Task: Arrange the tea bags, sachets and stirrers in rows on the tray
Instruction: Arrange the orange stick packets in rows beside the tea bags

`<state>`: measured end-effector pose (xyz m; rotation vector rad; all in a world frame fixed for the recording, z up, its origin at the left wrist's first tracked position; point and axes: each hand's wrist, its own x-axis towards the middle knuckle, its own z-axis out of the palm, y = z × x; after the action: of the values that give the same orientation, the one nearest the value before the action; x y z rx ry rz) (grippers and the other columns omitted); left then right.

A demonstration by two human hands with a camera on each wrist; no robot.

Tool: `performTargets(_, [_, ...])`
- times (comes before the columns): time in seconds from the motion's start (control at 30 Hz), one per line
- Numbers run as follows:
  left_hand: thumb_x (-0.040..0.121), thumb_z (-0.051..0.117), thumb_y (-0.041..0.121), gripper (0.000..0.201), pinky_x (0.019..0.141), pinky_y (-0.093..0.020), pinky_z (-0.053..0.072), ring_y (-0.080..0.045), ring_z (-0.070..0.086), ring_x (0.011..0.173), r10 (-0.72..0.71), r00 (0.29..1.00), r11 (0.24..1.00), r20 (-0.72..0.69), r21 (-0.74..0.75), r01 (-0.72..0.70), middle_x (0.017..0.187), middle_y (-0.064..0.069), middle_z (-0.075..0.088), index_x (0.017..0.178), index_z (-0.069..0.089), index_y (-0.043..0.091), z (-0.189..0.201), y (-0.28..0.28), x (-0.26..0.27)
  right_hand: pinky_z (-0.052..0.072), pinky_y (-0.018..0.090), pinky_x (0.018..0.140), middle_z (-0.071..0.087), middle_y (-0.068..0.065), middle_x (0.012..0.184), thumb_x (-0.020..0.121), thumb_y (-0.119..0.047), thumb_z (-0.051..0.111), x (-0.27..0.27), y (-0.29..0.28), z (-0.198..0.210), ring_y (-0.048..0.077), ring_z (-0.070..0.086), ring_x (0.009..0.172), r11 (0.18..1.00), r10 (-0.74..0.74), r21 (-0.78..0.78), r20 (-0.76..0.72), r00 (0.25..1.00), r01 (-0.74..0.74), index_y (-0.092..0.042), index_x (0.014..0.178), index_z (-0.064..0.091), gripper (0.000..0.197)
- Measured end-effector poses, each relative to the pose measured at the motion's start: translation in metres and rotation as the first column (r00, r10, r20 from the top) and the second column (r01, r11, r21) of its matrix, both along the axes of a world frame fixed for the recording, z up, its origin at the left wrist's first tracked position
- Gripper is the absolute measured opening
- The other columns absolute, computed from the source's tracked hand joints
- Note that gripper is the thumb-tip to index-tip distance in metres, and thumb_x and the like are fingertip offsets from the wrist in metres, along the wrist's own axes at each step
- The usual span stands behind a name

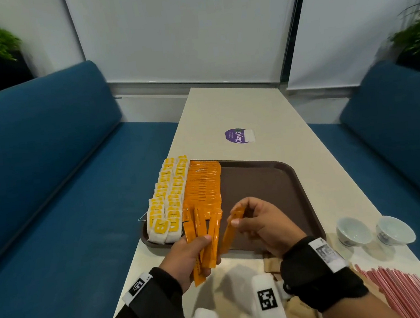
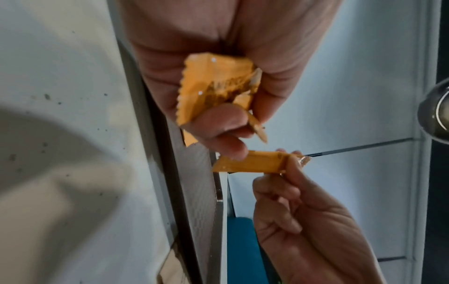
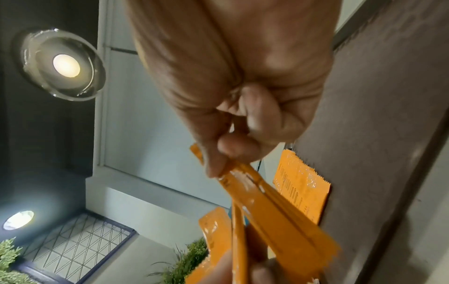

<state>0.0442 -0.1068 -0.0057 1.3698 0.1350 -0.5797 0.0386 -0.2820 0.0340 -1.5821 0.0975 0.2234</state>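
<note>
A brown tray lies on the cream table. Two rows of yellow-tagged tea bags run along its left side, with a row of orange sachets beside them. My left hand grips a fanned bunch of orange sachets over the tray's near edge, seen end-on in the left wrist view. My right hand pinches a single orange sachet by its upper end, just right of the bunch; the same sachet shows in the right wrist view. Red stirrers lie at the near right.
Two small white cups stand right of the tray. Brown paper packets lie under my right wrist. A purple sticker marks the table beyond the tray. Blue benches flank the table.
</note>
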Motion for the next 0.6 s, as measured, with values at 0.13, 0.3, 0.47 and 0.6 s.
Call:
performTargets(0.13, [0.096,0.048,0.019,0.012,0.047,-0.026,0.044,-0.024,0.055,0.065,0.019,1.000,1.000,0.015,0.006,-0.019,0.079,-0.014,0.056,0.101,0.057,0.013,0.003,-0.010,0.002,0.037,0.021,0.043,0.064,0.008,0.075,0.083,0.014,0.052,0.004,0.000,-0.002,0.012,0.054,0.053,0.999,0.031,0.042,0.060,0.998,-0.034,-0.009,0.081,0.056,0.024])
performTargets(0.3, [0.094,0.050,0.013,0.008,0.044,-0.025,0.042,-0.023,0.051,0.059,0.196,0.979,0.976,-0.064,-0.084,-0.201,0.068,-0.012,0.050,0.092,0.056,0.010,0.002,-0.005,0.006,0.037,0.021,0.041,0.055,0.002,0.065,0.077,-0.003,0.072,0.000,-0.002,-0.010,0.012,0.043,0.049,0.989,-0.074,0.136,0.165,0.983,0.052,-0.010,0.076,0.048,0.025])
performTargets(0.47, [0.097,0.044,0.012,0.011,0.036,-0.019,0.041,-0.024,0.065,0.060,0.257,0.961,0.953,-0.102,-0.140,-0.270,0.080,-0.015,0.065,0.099,0.055,0.009,0.004,0.005,0.008,0.043,0.024,0.046,0.058,0.004,0.079,0.070,0.003,0.062,-0.007,-0.011,-0.015,0.012,0.049,0.055,0.971,-0.095,0.236,0.214,0.972,0.044,-0.012,0.088,0.046,0.028])
performTargets(0.6, [0.097,0.043,0.013,0.012,0.049,-0.026,0.042,-0.024,0.066,0.059,0.217,0.975,0.969,-0.042,-0.108,-0.221,0.078,-0.011,0.068,0.101,0.054,0.015,0.008,0.001,0.005,0.046,0.025,0.049,0.056,0.006,0.095,0.081,0.019,0.054,-0.011,-0.004,-0.017,0.011,0.056,0.059,0.990,0.014,0.134,0.160,0.987,-0.036,-0.011,0.102,0.046,0.038])
